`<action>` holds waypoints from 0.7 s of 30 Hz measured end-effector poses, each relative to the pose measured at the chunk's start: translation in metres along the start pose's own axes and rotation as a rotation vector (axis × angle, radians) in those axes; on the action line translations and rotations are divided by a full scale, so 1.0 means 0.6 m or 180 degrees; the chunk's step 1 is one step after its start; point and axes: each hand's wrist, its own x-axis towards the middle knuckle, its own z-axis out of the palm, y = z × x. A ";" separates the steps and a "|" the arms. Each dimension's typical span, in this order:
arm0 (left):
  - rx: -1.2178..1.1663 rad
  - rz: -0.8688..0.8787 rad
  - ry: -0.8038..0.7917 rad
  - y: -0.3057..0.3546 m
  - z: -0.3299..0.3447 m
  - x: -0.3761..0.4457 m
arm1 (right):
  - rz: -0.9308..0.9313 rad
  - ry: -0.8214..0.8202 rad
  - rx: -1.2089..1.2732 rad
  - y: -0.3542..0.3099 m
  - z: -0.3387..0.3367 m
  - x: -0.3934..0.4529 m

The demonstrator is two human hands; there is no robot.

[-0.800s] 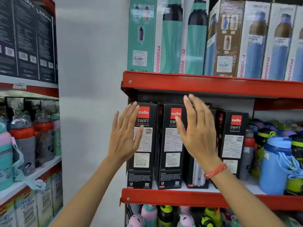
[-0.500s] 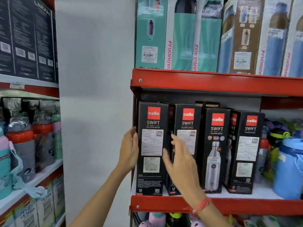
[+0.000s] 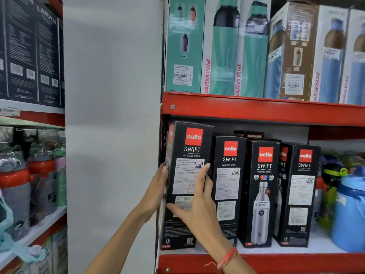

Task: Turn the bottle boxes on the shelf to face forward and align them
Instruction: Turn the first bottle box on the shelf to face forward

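Observation:
Several black Cello Swift bottle boxes stand in a row on the red shelf [image 3: 296, 261]. The leftmost box [image 3: 190, 151] is pulled forward and shows its label side. My left hand [image 3: 158, 190] grips its left edge. My right hand [image 3: 199, 206] lies across its front, fingers on its right edge and thumb low on the face. The second box [image 3: 229, 175] shows a label side too. The third box [image 3: 262, 190] shows a steel bottle picture. The fourth box [image 3: 302, 190] shows a label side and stands slightly angled.
An upper red shelf [image 3: 256, 109] carries tall Varmora boxes [image 3: 223, 46]. Loose bottles, one blue [image 3: 349, 210], crowd the right end of the shelf. A white wall panel [image 3: 112, 135] stands to the left, with another bottle rack [image 3: 29, 175] beyond it.
Both hands dropped from the box tops and closed on the leftmost box, which now sits forward of the row. The view moved closer and to the left.

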 end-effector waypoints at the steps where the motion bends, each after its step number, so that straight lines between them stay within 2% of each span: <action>1: -0.0002 0.0061 0.0009 0.007 -0.004 -0.002 | -0.0056 0.0016 0.0013 -0.005 -0.006 0.002; 10: 0.0040 0.0089 0.0033 0.024 -0.033 -0.072 | -0.0029 -0.0230 0.0453 -0.021 -0.066 -0.016; 15: 0.0056 0.0360 -0.0020 0.029 -0.048 -0.110 | 0.0125 -0.1275 0.1263 0.013 -0.115 0.002; 19: 0.0164 0.0569 0.0194 0.036 -0.043 -0.114 | 0.0135 -0.1860 0.1303 0.025 -0.121 0.035; 21: 0.0277 0.0661 0.0386 0.035 -0.032 -0.110 | 0.0133 -0.1972 0.1277 0.026 -0.119 0.053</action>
